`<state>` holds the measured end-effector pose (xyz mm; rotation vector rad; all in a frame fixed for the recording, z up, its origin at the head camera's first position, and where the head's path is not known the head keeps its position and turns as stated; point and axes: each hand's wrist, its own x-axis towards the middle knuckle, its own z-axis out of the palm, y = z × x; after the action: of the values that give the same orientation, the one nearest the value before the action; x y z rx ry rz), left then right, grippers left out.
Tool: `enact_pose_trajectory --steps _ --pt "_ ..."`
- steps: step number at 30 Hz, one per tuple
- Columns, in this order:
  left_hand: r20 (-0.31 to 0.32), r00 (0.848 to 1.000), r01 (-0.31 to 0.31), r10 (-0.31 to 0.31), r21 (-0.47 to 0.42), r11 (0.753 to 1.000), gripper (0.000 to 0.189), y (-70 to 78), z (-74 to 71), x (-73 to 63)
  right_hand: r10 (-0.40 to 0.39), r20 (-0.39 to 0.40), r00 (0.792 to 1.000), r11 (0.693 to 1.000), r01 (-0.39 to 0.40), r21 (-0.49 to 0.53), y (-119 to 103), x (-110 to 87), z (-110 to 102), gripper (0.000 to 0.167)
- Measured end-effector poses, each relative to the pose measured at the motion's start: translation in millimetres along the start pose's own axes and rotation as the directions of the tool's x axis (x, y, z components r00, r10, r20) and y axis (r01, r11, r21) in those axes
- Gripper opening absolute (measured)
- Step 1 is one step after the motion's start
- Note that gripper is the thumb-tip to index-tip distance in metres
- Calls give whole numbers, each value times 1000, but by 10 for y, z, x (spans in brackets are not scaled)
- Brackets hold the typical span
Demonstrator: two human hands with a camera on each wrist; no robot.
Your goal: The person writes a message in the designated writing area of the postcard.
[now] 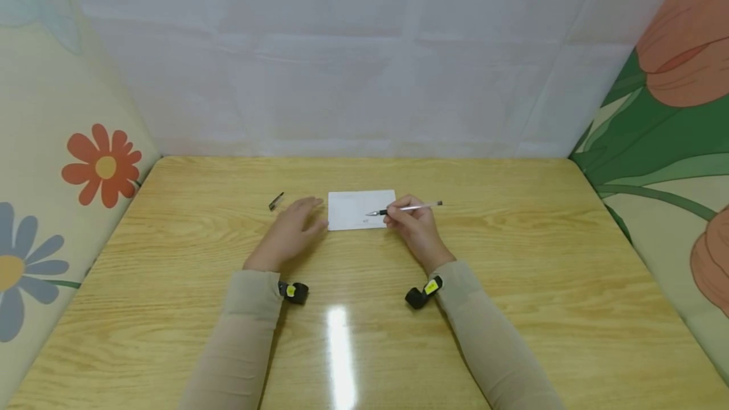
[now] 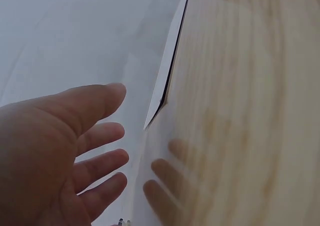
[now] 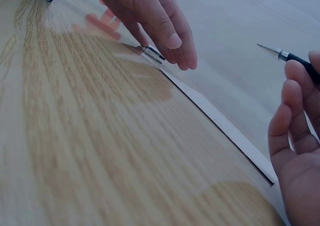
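Observation:
My right hand [image 1: 418, 228] pinches a pen [image 1: 418, 206] with a black grip and pale barrel, its tip pointing left over a white card [image 1: 347, 209]. A small dark mark shows near the card's lower edge. In the right wrist view, the pen's metal tip [image 3: 270, 48] is raised above the card [image 3: 225, 128]. My left hand [image 1: 290, 229] is just left of the card with extended, spread fingers and nothing in them; the left wrist view shows that hand [image 2: 65, 151] beside the card's corner [image 2: 167, 61]. Left of it lies a pen cap [image 1: 276, 201].
Everything lies on a glossy wooden table [image 1: 501, 309]. A white cloth backdrop [image 1: 353, 81] rises at its far edge. Flower-printed panels [image 1: 34, 144] stand along both sides. Black wrist cameras [image 1: 295, 292] are strapped over both sleeves.

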<state>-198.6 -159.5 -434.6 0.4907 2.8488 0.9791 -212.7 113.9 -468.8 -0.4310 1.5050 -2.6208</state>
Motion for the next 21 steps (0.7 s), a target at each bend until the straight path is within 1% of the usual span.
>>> enact_pose_trajectory --steps 3,5,8,11,14,17,21 --pt "10 1000 9 -9 21 1000 57 7 -4 -8 -1 -2 1000 1000 1 -1 3 3 -4 8" --pt "23 1000 15 -15 31 999 58 18 -10 -17 0 -4 1000 1000 0 0 5 3 -8 11" --pt "51 999 17 -19 42 999 60 37 -18 -35 2 -2 1000 1000 -2 -2 10 5 -14 18" --pt "80 997 20 -24 50 999 61 44 -18 -45 4 1 1000 1000 -4 -5 12 4 -16 20" --pt "103 994 19 -26 69 997 62 40 -9 -46 2 2 1000 1000 -2 -5 10 0 -13 17" --pt "125 992 17 -29 96 995 62 20 13 -34 1 3 1000 1000 -1 -7 6 1 -9 5" --pt "159 987 16 -37 133 991 63 -15 46 -16 0 9 1000 1000 0 -4 6 3 -7 6"
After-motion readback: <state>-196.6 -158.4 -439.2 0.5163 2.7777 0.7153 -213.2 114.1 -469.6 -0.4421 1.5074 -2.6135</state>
